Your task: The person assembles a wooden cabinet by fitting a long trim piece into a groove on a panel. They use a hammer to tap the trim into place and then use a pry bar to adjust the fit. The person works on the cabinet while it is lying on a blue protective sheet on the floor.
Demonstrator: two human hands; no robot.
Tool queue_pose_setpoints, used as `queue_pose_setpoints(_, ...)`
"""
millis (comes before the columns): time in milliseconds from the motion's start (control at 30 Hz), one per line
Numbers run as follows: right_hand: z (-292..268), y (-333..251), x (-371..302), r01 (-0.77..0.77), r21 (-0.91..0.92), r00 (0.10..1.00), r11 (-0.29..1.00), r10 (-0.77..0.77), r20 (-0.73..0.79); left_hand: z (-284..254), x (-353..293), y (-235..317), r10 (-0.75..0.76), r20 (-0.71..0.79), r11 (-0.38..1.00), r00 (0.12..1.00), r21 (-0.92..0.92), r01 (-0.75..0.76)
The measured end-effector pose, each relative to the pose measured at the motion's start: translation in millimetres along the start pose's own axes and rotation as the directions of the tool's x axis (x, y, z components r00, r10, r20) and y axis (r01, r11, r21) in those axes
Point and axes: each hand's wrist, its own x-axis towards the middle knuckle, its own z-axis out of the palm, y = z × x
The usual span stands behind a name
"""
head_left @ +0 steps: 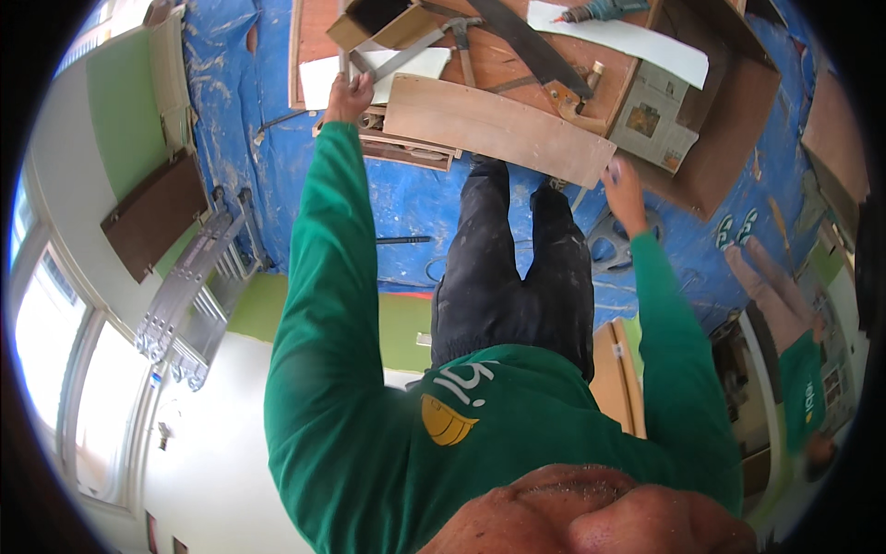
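Observation:
My left hand (349,97) is closed around the lower end of a flat grey metal strip, which looks like one leg of a carpenter's square (406,54). Below and right of that hand, a long plywood board (498,127) lies along the near edge of the workbench top (498,78). At the board's right end is my right hand (624,189), with its fingers curled in. What it holds, if anything, is too small and blurred to make out, and whether it touches the board is unclear.
A hammer (464,55), a handsaw (535,55), a teal drill (604,9) and an open box (378,20) lie on the bench. A large brown cabinet (738,120) stands right. Blue sheeting (249,111) covers the floor. A folded ladder (194,286) stands left; another person (784,342) is at right.

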Motion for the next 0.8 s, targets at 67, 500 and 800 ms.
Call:
queue_pose_setpoints(67,15.7,-22.4,56.3,0.101,-0.122,0.988,0.987,-0.114,-0.103,-7.7,-25.7,-3.6,0.024,-0.137,0.978,0.99,0.21,0.006)
queue_pose_setpoints(500,28.6,-51.2,139.4,0.284,-0.574,0.959,0.768,-0.236,0.159,-39.7,-107.1,-37.8,0.27,0.219,0.311,0.938,0.902,-0.3)
queue_pose_setpoints(800,-70.4,-98.3,-32.3,0.346,-0.37,0.924,0.862,-0.382,-0.026,36.6,-217.3,1.5,0.148,0.576,0.103,0.804,0.799,-0.592)
